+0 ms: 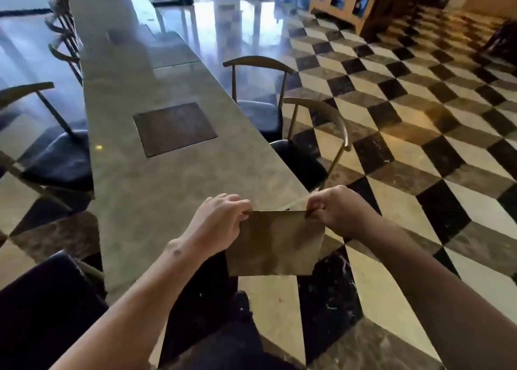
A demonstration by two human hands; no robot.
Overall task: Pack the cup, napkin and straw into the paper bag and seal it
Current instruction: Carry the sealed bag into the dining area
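Observation:
A brown paper bag (pixel 275 243) hangs in the air just past the near right corner of the long stone table (pixel 156 179). My left hand (pixel 221 224) pinches the bag's top left corner and my right hand (pixel 335 213) pinches its top right corner, both with curled fingers. The bag's top edge is stretched straight between them. A thin pale strip, possibly the straw (pixel 296 201), pokes up behind the top edge near my right hand. No cup or napkin is visible; the bag's inside is hidden.
A dark square inset (pixel 174 129) lies in the table's middle. Wooden chairs with dark seats stand along both sides, two on the right (pixel 305 157) and one on the left (pixel 53 157). A checkered tile floor (pixel 419 145) spreads to the right.

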